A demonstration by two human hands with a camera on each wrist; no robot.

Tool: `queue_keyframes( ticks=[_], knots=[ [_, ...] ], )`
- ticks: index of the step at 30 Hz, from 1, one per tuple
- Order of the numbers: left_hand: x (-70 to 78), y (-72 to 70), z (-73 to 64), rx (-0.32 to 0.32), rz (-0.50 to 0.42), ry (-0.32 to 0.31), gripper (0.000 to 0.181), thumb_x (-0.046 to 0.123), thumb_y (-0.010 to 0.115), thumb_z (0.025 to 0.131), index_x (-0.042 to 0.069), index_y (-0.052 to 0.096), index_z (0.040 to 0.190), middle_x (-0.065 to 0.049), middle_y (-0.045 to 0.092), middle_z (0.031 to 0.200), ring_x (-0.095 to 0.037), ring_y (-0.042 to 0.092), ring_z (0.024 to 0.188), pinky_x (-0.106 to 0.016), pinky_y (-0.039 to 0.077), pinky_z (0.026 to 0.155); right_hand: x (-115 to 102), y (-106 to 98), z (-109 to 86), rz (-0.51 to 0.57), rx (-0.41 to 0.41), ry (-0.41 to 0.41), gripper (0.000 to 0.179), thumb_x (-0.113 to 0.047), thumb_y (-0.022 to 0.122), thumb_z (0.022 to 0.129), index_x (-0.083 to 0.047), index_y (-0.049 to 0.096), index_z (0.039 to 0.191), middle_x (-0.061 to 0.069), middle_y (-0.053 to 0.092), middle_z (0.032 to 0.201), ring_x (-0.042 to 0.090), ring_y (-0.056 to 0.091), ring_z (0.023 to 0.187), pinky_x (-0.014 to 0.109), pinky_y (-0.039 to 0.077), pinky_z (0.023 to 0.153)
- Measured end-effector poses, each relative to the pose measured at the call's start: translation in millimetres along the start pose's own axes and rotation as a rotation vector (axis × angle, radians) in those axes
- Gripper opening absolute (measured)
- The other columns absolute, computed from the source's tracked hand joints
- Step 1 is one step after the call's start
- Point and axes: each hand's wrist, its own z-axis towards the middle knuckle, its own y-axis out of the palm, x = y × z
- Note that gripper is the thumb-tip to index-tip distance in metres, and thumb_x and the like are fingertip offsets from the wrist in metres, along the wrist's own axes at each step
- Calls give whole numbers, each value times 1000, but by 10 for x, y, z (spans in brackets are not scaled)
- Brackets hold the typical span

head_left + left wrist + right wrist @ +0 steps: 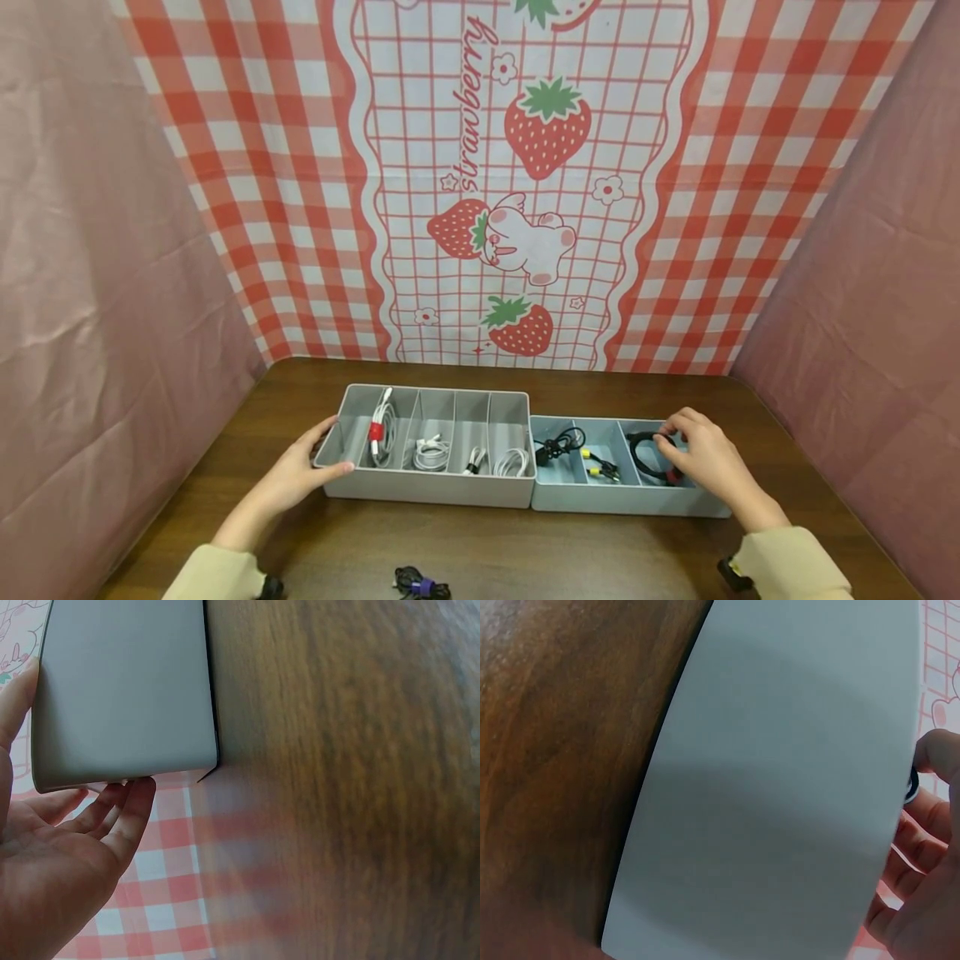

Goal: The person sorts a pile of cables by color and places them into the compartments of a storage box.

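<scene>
My left hand (288, 475) is at the left end of a grey divided box (427, 487). Its thumb lies at the front rim, and in the left wrist view the fingertips (141, 791) touch the end wall from outside. My right hand (708, 454) reaches over the right compartment of a light blue divided box (622, 500). There its thumb and forefinger pinch a coiled black cable (640, 457) with a red tie. In the right wrist view the box wall (772, 787) hides most of that cable; only a small black bit shows between the fingers.
Coiled white cables, one with a red tie (377, 432), sit in the grey box. The blue box also holds a black cable (558, 446) and a yellow-ended cable (602, 467). A black cable with a purple tie (422, 585) lies on the wooden table (510, 550) in front.
</scene>
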Motion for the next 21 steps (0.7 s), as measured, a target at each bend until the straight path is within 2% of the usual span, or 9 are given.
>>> queue_keyframes(
  ticks=[8, 21],
  knots=[
    [4, 5, 5, 3, 11, -3, 84, 29, 74, 82, -1, 28, 145, -28, 40, 138, -36, 48, 117, -49, 41, 93, 60, 85, 56, -1, 29, -28, 9, -17, 73, 81, -14, 65, 83, 1, 57, 87, 16, 51, 73, 29, 43, 58],
    [-11, 9, 6, 5, 8, -5, 84, 29, 74, 82, 0, 28, 146, -28, 41, 138, -36, 48, 117, -48, 42, 92, 111, 121, 139, -36, -34, 6, 13, -23, 72, 82, -13, 65, 81, 0, 54, 83, 15, 47, 72, 34, 41, 60]
  ],
)
